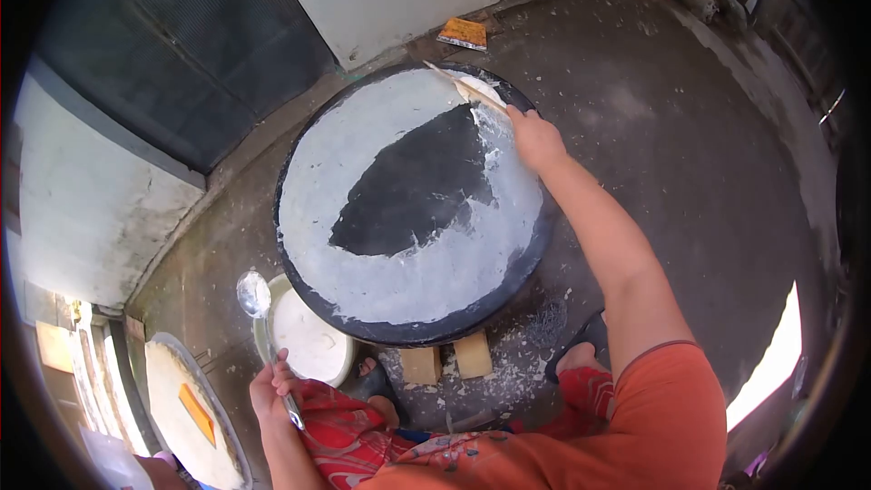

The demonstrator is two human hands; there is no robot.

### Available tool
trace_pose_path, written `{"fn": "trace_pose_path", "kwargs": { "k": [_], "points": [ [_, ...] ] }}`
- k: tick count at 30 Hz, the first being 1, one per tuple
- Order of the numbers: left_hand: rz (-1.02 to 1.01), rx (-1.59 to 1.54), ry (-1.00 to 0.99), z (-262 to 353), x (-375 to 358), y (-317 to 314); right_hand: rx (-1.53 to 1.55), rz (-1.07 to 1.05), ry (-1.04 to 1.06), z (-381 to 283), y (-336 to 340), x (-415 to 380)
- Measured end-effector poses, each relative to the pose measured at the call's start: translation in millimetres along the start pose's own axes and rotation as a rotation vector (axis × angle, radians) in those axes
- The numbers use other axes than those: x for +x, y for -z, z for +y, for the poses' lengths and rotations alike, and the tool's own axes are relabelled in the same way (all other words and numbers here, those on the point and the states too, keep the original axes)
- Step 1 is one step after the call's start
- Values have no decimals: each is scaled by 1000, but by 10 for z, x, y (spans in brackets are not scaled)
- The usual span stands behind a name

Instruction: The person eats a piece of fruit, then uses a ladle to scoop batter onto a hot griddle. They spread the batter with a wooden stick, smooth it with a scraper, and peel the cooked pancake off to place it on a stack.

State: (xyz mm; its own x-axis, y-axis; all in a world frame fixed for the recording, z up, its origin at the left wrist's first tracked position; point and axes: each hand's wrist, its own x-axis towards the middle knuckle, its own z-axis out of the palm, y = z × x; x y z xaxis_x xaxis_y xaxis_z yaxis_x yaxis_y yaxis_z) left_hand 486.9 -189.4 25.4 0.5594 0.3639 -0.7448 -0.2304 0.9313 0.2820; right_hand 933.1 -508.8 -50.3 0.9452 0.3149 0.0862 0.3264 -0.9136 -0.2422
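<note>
Disc (413, 195) by right hand (537, 138), beyond left hand (274, 388)

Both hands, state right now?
Left hand: closed around the handle of a large metal spoon.
Right hand: closed on one end of a thin flat tool.

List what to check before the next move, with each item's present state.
1. Flat spreader gripped in the right hand: ok.
2. Large spoon held in the left hand: ok.
3. White paste left in the bucket: ok.
4. Round disc coated across its middle: not ok; a dark patch shows bare.
5. Disc sitting steady: cannot tell; wooden blocks show at its near edge, but its underside is hidden.
</note>
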Motion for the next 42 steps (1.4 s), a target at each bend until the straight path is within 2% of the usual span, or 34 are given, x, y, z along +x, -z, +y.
{"fn": "trace_pose_path", "kwargs": {
  "k": [2, 6, 8, 9, 10, 11, 12, 14, 15, 16, 18, 19, 21, 24, 26, 28, 29, 31, 32, 34, 36, 37, 39, 40, 42],
  "points": [
    [6, -32, 25, 7, -19, 31, 214, 32, -80, -18, 141, -126],
    [10, -15, 10, 57, -4, 149, 286, 0, -161, 181, 162, -562],
    [5, 2, -2, 89, -26, 182, 879, -197, -326, 157, 351, -772],
    [-1, 0, 2, 93, -32, 183, 875, -191, -323, 252, 216, -752],
    [-22, -3, 13, 86, -46, 182, 813, -34, -325, 409, -70, -692],
    [-44, -6, 25, 79, -62, 184, 748, 123, -324, 347, -33, -712],
    [-52, -9, 26, 67, -77, 178, 745, 130, -320, 270, -8, -745],
    [-42, -16, 29, 61, -118, 203, 838, -134, -342, -85, 132, -875],
    [-56, -24, 39, 77, -118, 242, 886, -253, -455, -245, 393, -929],
    [-59, -30, 35, 95, -121, 270, 884, -252, -447, -177, 261, -883],
    [-63, -21, 50, 117, -129, 313, 970, 40, -341, 40, -161, -717],
    [-63, -34, 40, 118, -140, 328, 970, 37, -336, -45, -195, -742],
    [-60, -34, 29, 136, -121, 362, 598, -17, -233, -312, -232, -816],
    [-68, -34, 21, 142, -170, 368, 658, -138, -194, -546, -39, -1024],
    [-66, -44, 29, 161, -208, 382, 628, -113, -187, -455, 117, -1194],
    [-69, -41, 20, 170, -224, 425, 469, 126, -533, -316, 191, -1345],
    [-68, -28, 11, 183, -235, 449, 467, 127, -531, -209, -2, -1361],
    [-91, -36, 18, 239, -186, 506, 707, 164, -364, -6, -544, -1283],
    [-109, -44, 28, 245, -168, 551, 749, 91, -300, -286, -441, -1349],
    [-117, -67, 43, 242, -163, 547, 641, -10, -184, -798, -278, -1407],
    [-131, -89, 42, 276, -169, 549, 754, -153, -215, -950, -304, -1228],
    [-139, -65, 38, 275, -162, 567, 757, -156, -205, -971, -288, -1165],
    [-145, -52, 32, 240, -197, 572, 616, 56, -318, -1036, -135, -1158],
    [-138, -57, 26, 231, -225, 578, 617, 46, -313, -1072, -183, -1178],
    [-104, -45, 4, 233, -249, 562, 577, -66, -141, -1158, -250, -1172]
  ]
}}
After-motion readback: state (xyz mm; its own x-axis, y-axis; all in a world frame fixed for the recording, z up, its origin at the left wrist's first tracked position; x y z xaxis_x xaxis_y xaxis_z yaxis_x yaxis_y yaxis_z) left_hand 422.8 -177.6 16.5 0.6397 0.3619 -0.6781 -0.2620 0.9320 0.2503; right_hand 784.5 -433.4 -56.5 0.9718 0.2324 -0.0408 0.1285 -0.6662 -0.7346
